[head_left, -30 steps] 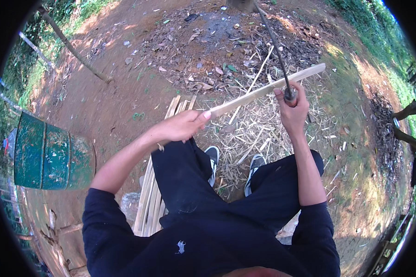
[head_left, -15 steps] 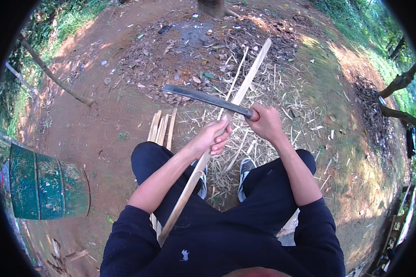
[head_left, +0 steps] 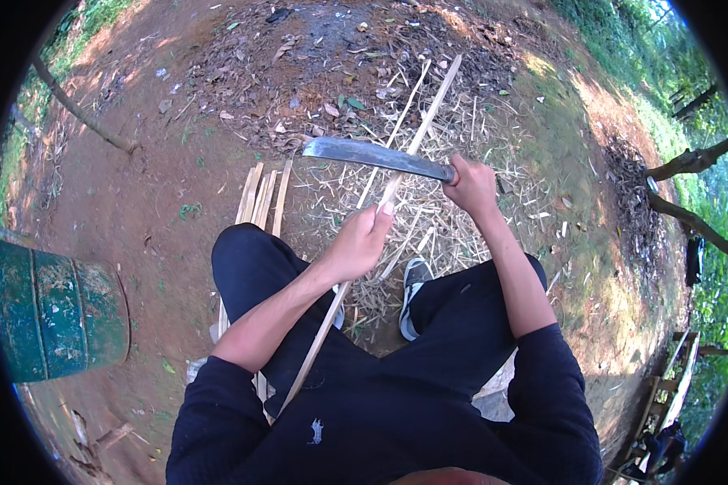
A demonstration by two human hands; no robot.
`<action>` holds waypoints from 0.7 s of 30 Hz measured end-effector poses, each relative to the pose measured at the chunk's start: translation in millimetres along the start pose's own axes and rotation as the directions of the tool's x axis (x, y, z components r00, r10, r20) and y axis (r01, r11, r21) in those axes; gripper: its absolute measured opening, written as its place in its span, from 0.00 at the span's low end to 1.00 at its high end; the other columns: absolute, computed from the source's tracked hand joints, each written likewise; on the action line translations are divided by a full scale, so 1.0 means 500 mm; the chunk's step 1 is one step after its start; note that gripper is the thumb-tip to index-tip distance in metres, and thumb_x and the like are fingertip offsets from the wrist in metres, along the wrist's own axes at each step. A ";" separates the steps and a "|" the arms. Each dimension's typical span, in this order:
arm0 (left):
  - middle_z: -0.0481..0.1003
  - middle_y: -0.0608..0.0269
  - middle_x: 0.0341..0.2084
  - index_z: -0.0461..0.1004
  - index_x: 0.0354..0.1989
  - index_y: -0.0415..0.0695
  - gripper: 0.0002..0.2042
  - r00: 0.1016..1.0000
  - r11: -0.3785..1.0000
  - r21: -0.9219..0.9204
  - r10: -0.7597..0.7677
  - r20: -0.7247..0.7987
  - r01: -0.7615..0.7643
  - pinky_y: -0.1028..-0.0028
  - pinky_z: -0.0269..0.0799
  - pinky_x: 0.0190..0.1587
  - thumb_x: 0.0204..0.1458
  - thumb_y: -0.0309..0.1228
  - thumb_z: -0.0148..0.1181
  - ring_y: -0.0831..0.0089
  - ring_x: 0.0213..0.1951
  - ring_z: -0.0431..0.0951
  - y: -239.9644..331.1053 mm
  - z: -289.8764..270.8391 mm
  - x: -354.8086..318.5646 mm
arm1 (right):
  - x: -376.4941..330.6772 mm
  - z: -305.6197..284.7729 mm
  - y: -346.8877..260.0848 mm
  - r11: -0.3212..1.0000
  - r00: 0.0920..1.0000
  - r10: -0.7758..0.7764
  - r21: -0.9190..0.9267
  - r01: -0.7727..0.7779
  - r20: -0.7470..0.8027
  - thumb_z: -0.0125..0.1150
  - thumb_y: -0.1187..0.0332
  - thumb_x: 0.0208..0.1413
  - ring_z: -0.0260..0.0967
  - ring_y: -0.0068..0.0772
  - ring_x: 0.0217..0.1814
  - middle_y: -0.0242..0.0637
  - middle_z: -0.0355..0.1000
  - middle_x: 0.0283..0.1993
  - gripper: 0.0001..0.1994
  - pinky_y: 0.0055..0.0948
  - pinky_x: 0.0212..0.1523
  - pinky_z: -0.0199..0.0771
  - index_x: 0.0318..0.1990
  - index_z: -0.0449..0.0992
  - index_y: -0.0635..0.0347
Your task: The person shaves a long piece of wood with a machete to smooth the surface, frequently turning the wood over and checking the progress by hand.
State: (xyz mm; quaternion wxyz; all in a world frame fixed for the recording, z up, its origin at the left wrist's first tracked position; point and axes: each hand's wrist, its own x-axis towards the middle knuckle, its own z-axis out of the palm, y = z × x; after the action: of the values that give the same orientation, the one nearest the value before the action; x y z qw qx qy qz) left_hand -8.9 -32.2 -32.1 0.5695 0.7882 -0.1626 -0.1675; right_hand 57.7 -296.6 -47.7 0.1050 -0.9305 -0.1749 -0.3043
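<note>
Centre frame: left hand (head_left: pixel 360 242) grips long bamboo strip (head_left: pixel 429 113) | right hand (head_left: pixel 471 184) clasps machete (head_left: pixel 372 153), blade across strip | green drum (head_left: pixel 52 307) lower left

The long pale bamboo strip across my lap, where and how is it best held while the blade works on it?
Probably mid-length, from the left side, as the left hand does now on the long pale bamboo strip: that keeps fingers short of the long grey machete blade, which the right hand lays across the strip farther out.

You have one knife (head_left: pixel 378 155), one long stick (head_left: pixel 396 182) in hand, about four slats (head_left: pixel 260 196) lying together, one green barrel (head_left: pixel 52 311).
</note>
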 end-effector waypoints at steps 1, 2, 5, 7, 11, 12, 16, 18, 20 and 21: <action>0.66 0.55 0.16 0.65 0.30 0.35 0.22 1.000 0.999 -0.025 -0.021 0.002 0.021 0.57 0.63 0.29 0.69 0.43 0.38 0.62 0.20 0.67 -0.008 -0.004 0.006 | 0.002 0.008 -0.007 0.999 0.997 0.041 0.007 -0.041 0.058 0.58 0.70 0.45 0.66 0.37 0.12 0.36 0.66 0.13 0.05 0.38 0.15 0.66 0.24 0.69 0.56; 0.66 0.54 0.16 0.66 0.30 0.35 0.22 0.999 0.999 -0.022 -0.028 -0.018 0.028 0.57 0.63 0.30 0.69 0.42 0.38 0.61 0.21 0.68 -0.016 -0.007 0.007 | -0.003 0.017 -0.021 0.996 0.990 0.081 0.010 -0.083 0.117 0.57 0.70 0.46 0.65 0.35 0.11 0.36 0.66 0.12 0.04 0.38 0.14 0.66 0.24 0.69 0.56; 0.68 0.52 0.17 0.66 0.31 0.35 0.22 0.995 0.997 -0.004 -0.073 -0.063 0.073 0.57 0.64 0.30 0.68 0.42 0.39 0.59 0.21 0.70 -0.008 -0.027 -0.002 | -0.003 0.020 -0.095 0.961 0.923 0.206 0.113 -0.254 0.325 0.56 0.69 0.49 0.65 0.32 0.10 0.36 0.66 0.12 0.05 0.37 0.14 0.67 0.24 0.70 0.57; 0.69 0.50 0.18 0.66 0.31 0.34 0.21 0.993 0.994 0.007 -0.111 -0.046 0.111 0.57 0.65 0.30 0.68 0.42 0.39 0.57 0.22 0.72 0.000 -0.027 -0.008 | -0.015 0.023 -0.115 0.977 0.996 -0.004 0.213 -0.016 0.092 0.58 0.70 0.47 0.66 0.29 0.11 0.34 0.67 0.13 0.05 0.35 0.13 0.67 0.23 0.70 0.57; 0.70 0.48 0.18 0.67 0.30 0.34 0.22 0.996 0.992 0.110 0.073 -0.049 -0.067 0.55 0.65 0.30 0.68 0.42 0.39 0.54 0.22 0.72 -0.016 -0.022 -0.015 | 0.003 0.021 -0.018 0.967 0.977 0.160 0.178 -0.183 0.138 0.61 0.71 0.44 0.70 0.39 0.14 0.39 0.69 0.14 0.05 0.39 0.18 0.71 0.22 0.70 0.57; 0.70 0.48 0.18 0.67 0.29 0.34 0.22 0.999 0.995 0.087 0.046 -0.029 -0.043 0.55 0.65 0.30 0.68 0.41 0.39 0.53 0.22 0.72 -0.004 -0.034 -0.003 | 0.017 0.022 -0.009 0.993 0.995 0.064 0.095 -0.070 0.072 0.61 0.71 0.45 0.69 0.35 0.13 0.38 0.69 0.13 0.06 0.36 0.15 0.69 0.22 0.70 0.56; 0.68 0.51 0.16 0.66 0.26 0.35 0.24 0.998 0.997 -0.043 -0.063 -0.006 0.062 0.57 0.64 0.30 0.68 0.44 0.39 0.58 0.21 0.70 -0.033 -0.045 -0.001 | 0.002 0.022 -0.058 0.994 0.983 0.099 0.031 -0.105 0.157 0.58 0.71 0.47 0.67 0.34 0.11 0.38 0.68 0.13 0.06 0.37 0.13 0.66 0.21 0.69 0.56; 0.65 0.58 0.15 0.65 0.25 0.37 0.25 0.997 0.995 -0.066 -0.078 0.003 0.078 0.61 0.63 0.28 0.68 0.46 0.39 0.66 0.20 0.67 -0.040 -0.048 -0.010 | -0.006 0.006 -0.102 0.997 0.985 0.013 0.069 -0.025 0.171 0.58 0.72 0.46 0.68 0.28 0.12 0.35 0.69 0.13 0.06 0.30 0.13 0.64 0.21 0.69 0.56; 0.64 0.61 0.15 0.65 0.25 0.38 0.24 1.000 0.998 -0.057 -0.019 0.017 0.020 0.62 0.63 0.28 0.69 0.45 0.39 0.68 0.20 0.66 -0.036 -0.028 -0.017 | -0.013 0.017 -0.067 0.985 0.994 -0.101 0.140 0.097 0.028 0.59 0.72 0.46 0.69 0.28 0.13 0.35 0.70 0.14 0.06 0.29 0.13 0.65 0.21 0.69 0.55; 0.63 0.62 0.15 0.64 0.25 0.39 0.24 0.999 0.999 -0.053 0.017 0.047 -0.014 0.62 0.63 0.27 0.69 0.45 0.39 0.70 0.21 0.66 -0.021 -0.017 -0.018 | -0.018 0.010 0.000 0.980 0.995 -0.099 0.174 0.101 -0.024 0.60 0.71 0.46 0.70 0.30 0.14 0.35 0.70 0.15 0.06 0.30 0.14 0.66 0.22 0.70 0.54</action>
State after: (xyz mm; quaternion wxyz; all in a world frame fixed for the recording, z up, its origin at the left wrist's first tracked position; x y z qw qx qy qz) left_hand -12.6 -18.0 -38.8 0.5872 0.7675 -0.1778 -0.1859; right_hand 53.7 -297.6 -57.3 0.1722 -0.9053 -0.2467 -0.2999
